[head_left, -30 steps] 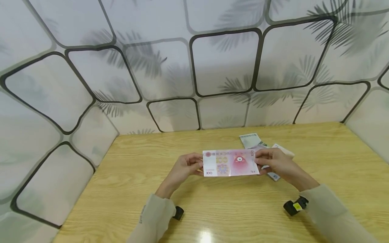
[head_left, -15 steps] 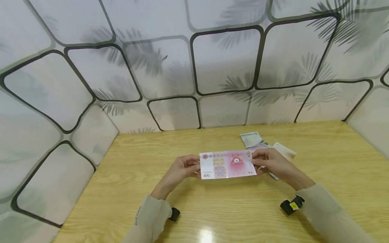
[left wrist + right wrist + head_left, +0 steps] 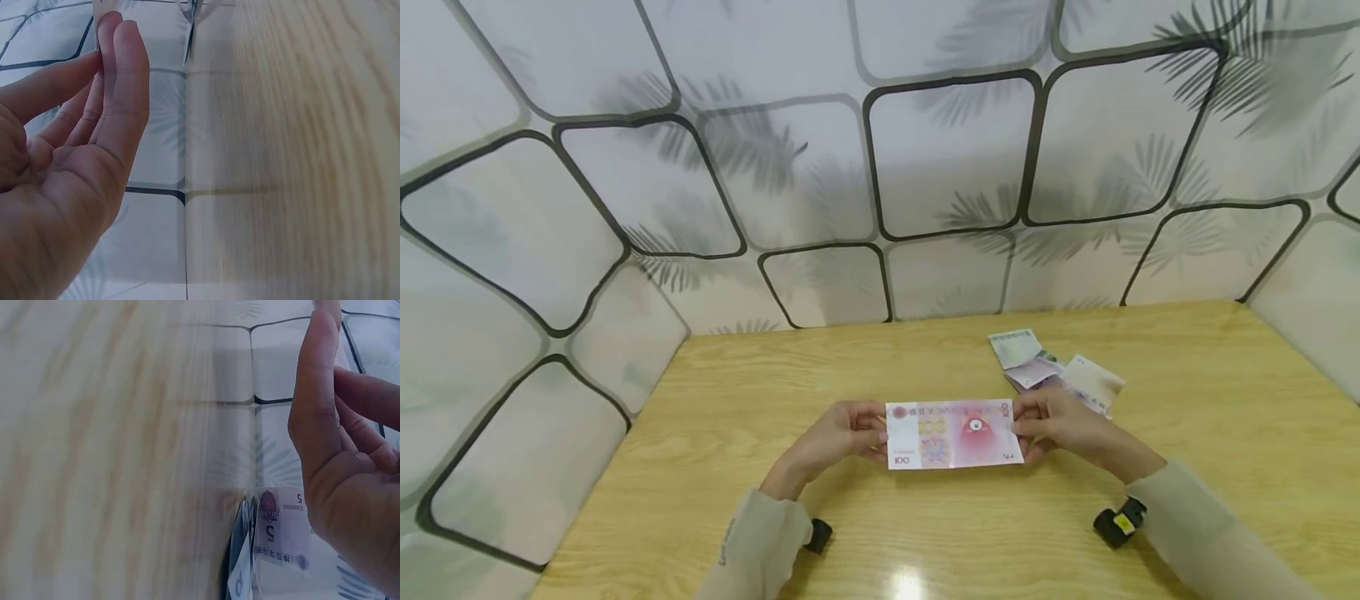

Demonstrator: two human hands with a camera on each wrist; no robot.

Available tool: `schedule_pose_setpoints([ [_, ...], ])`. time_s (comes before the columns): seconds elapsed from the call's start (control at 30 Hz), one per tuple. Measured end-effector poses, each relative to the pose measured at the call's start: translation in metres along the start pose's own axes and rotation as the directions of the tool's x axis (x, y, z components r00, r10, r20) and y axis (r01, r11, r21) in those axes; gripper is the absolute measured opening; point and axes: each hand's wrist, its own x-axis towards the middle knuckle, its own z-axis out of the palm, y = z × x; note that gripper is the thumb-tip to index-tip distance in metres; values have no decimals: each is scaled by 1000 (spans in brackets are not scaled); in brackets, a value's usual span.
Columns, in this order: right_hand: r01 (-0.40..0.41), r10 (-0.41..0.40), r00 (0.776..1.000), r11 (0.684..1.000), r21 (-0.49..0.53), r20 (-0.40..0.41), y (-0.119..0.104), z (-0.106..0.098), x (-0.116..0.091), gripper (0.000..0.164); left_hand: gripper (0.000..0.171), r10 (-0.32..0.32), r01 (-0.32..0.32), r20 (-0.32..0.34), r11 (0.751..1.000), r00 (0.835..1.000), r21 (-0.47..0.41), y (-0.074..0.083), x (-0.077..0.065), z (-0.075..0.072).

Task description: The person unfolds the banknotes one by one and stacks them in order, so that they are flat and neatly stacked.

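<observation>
In the head view, the pink-and-white play banknote marked 100 [image 3: 955, 435] is held over the wooden table [image 3: 737, 417], in front of the person. The left hand [image 3: 837, 439] pinches its left short edge between thumb and fingers, and the right hand [image 3: 1070, 427] pinches the right one in the same manner. Its long axis runs from left to right, nearly level; the printed face is turned to the head camera, with the round red emblem at upper left and the one-eyed figure toward the right end.

The left wrist view shows what the head view hides: the palm, and the thumb meeting the fingertips at a thin strip of paper. The right wrist view cuts these fingertips, so from there the pinch cannot be judged; however, it makes readable the "5" on a purple note [image 3: 283, 532] among the loose banknotes [image 3: 1090, 383].
</observation>
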Motion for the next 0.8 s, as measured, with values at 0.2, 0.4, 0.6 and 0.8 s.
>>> schedule_pose_setpoints([
  [0.2, 20, -19, 999, 999, -27, 40, 2, -2, 1, 13, 29, -16, 17, -10, 1000, 1000, 15, -1, 4, 1],
  [0.4, -16, 18, 999, 999, -35, 37, 4, -3, 2, 9, 27, -34, 34, -1, 999, 999, -7, -7, 6, 2],
  [0.6, -45, 47, 998, 997, -59, 33, 6, -2, 5, 8, 29, -59, 59, -31, 998, 998, 5, -7, 8, 3],
  [0.8, -63, 69, 995, 994, -86, 69, 4, 6, 12, 7, 34, -97, 97, -31, 995, 995, 26, -4, 11, 3],
])
